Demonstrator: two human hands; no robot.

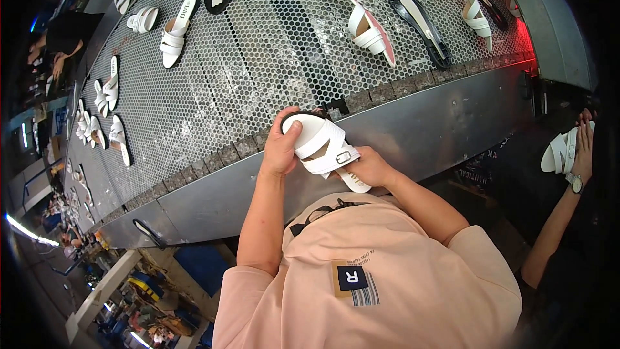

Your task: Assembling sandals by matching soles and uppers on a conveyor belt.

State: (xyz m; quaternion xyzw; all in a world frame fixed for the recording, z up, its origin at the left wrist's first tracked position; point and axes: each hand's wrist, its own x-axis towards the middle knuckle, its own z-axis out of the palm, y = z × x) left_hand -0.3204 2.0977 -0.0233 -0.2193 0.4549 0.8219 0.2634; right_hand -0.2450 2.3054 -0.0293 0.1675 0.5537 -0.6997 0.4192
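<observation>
Close to my body, in front of the conveyor's metal side, I hold a white slide sandal (325, 158) with crossed straps and a small buckle. My left hand (281, 147) is closed round its toe end, thumb pressed on top of the insole. A black edge, apparently an outsole, shows along the toe under that thumb. My right hand (368, 169) grips the sandal near the strap and heel, its fingertips partly hidden beneath it. The heel end points down toward my shirt.
The perforated conveyor (258, 84) carries several white sandals, including one sandal (177, 32), and black outsoles such as one outsole (420, 26). Red light glows by a metal housing (555, 19) at far right. A co-worker's hand (583, 152) holds another white sandal (560, 150).
</observation>
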